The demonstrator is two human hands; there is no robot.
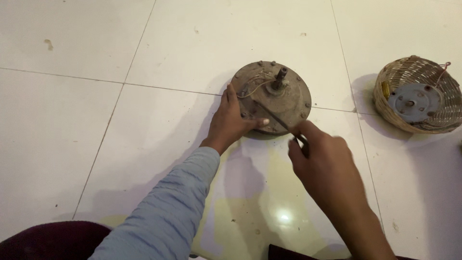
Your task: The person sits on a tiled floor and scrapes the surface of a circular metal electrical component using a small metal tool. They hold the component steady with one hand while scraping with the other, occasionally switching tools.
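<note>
1. Floor first: a glossy white tiled floor (pixel 72 120) fills the frame, thin grout lines crossing it, a few small marks in the upper left, and a lamp glare low in the centre.
2. Lower left, a dark maroon cloth (pixel 48 240) sits at the bottom edge, and a pale blue sleeve (pixel 168 212) runs up from there towards the centre.
3. Out of that sleeve comes the left hand (pixel 231 123), spread and pressed against the left rim of the round motor housing (pixel 276 101), thumb lying on its top face, fingers curled round the edge.
4. The housing sits flat on the floor in the upper centre of the frame, across a grout line. It is a rusty brown-grey metal disc, bolt heads dotted round its rim, a short shaft (pixel 280 77) standing up near the middle, and thin pale wires (pixel 255 86) looping across the top.
5. Just below and right of it, the right hand (pixel 320 159) is closed on a thin dark tool (pixel 279 120), whose tip reaches onto the disc's near face by the left thumb.
6. Far right, well apart, a woven basket (pixel 433 77) stands on the floor holding a grey round metal plate (pixel 414 101).
</note>
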